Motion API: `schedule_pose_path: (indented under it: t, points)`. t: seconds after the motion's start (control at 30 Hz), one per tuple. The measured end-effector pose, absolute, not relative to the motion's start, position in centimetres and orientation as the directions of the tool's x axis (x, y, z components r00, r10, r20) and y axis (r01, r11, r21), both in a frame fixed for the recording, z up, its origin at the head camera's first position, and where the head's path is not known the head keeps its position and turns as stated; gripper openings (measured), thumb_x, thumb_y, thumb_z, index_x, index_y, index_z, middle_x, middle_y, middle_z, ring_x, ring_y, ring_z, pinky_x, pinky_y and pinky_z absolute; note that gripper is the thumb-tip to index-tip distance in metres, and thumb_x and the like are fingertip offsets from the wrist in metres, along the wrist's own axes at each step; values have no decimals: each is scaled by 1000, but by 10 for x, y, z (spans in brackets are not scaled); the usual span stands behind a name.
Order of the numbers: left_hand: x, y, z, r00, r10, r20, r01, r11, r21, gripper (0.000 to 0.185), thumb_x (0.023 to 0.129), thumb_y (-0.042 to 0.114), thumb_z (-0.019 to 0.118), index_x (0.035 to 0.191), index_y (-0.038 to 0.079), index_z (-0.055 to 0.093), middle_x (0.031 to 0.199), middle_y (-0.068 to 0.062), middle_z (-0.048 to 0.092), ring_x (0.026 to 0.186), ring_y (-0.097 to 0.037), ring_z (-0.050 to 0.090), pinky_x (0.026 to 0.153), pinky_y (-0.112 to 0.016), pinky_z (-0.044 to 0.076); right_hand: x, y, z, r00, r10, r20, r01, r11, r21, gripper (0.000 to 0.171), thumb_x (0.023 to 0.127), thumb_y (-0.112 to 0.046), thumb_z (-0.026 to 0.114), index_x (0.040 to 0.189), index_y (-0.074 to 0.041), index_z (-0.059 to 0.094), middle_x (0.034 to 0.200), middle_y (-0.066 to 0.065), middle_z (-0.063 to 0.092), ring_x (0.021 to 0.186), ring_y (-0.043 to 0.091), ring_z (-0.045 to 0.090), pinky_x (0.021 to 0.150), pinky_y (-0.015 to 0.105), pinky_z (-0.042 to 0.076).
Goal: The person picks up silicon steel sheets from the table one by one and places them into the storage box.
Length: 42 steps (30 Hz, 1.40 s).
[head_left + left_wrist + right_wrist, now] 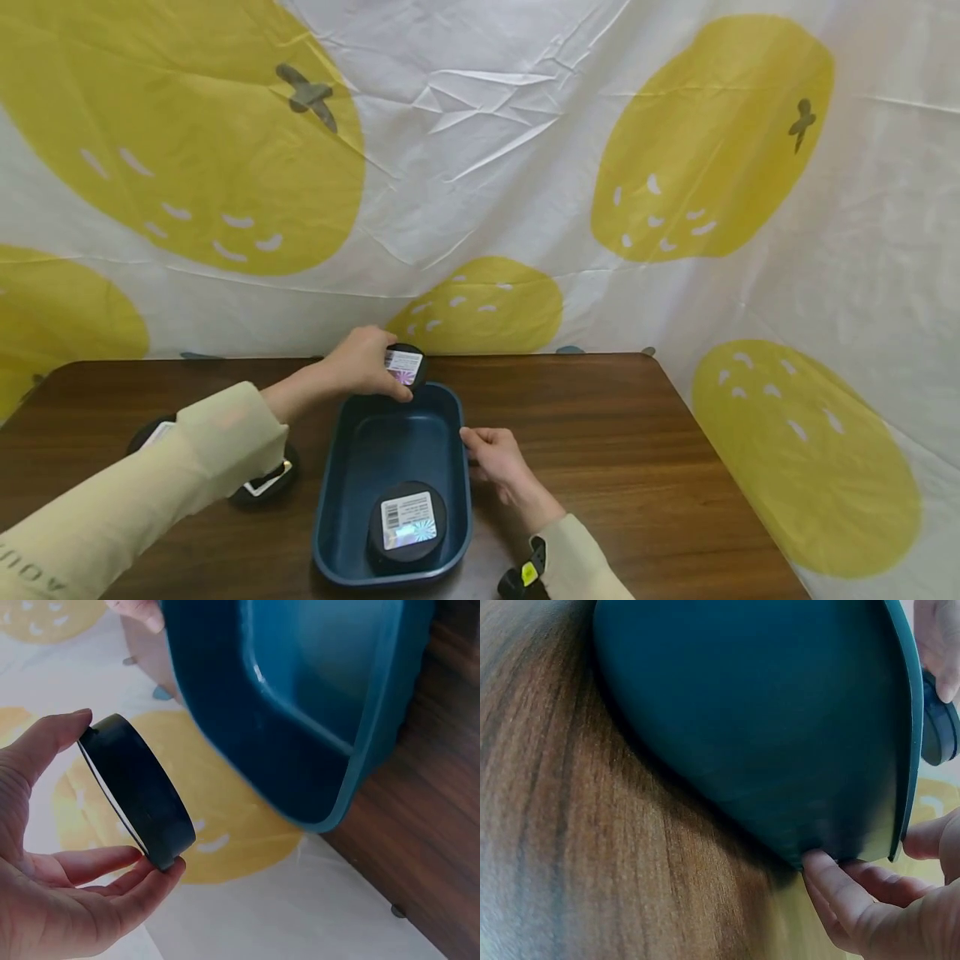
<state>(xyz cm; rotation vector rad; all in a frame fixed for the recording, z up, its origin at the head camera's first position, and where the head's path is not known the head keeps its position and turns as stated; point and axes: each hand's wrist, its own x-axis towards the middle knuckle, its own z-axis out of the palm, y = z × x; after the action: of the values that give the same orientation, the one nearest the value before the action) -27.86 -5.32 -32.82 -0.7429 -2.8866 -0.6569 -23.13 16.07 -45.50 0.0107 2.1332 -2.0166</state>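
My left hand (362, 363) grips a black round flat container (405, 367) by its sides, thumb on one side and fingers on the other. A white label with a shiny patch faces up on it. In the left wrist view the container (139, 791) is tilted, just beyond the far end of a blue plastic bin (401, 446). At the bin's right side, my right hand (504, 468) holds the wall, with the thumb at the rim and the fingers (840, 889) against the outside. Another black round container (408, 529) lies label up in the bin's near end.
Two more black round containers with white labels, one farther left (153, 433) and one nearer the bin (262, 485), lie on the brown wooden table (585, 467), partly hidden by my left sleeve. A white cloth with yellow fruit prints (480, 167) hangs behind the table.
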Motion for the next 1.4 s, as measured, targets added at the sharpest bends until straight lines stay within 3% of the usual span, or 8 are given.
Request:
schedule_pose_path:
  t: [0.37,0.67,1.07,1.4]
  points:
    - [-279,-39,-339,-861,487,149,506,784,360,49,53,31,87,81,-2,63,72,-8,57,70,-24,52,60,-34,45,-230,163,-455,-979,-139,-149,145,42,-989,36,96,-13,50,109,19,58,94,28,66,76,19,65,70,38,57]
    - [-278,-29,-339,-865,497,71,491,809,322,56,56,30,86,93,-6,64,82,-11,58,81,-26,52,70,-37,46,-230,162,-455,-979,-129,-157,152,51,-987,35,96,-14,51,108,17,60,92,25,67,76,17,65,71,39,57]
    - [-275,-23,-347,-858,513,-21,489,829,271,59,54,27,84,97,-7,63,82,-10,54,78,-23,49,65,-35,47,-232,162,-451,-980,-144,-138,129,71,-989,35,97,-16,50,107,16,61,93,25,67,77,18,65,72,41,56]
    - [-274,-17,-360,-860,506,-63,478,843,245,51,52,23,87,89,-2,62,80,-9,49,74,-21,47,60,-33,46,-229,163,-454,-981,-136,-137,131,58,-990,34,96,-14,50,106,17,61,94,25,67,78,18,66,72,40,56]
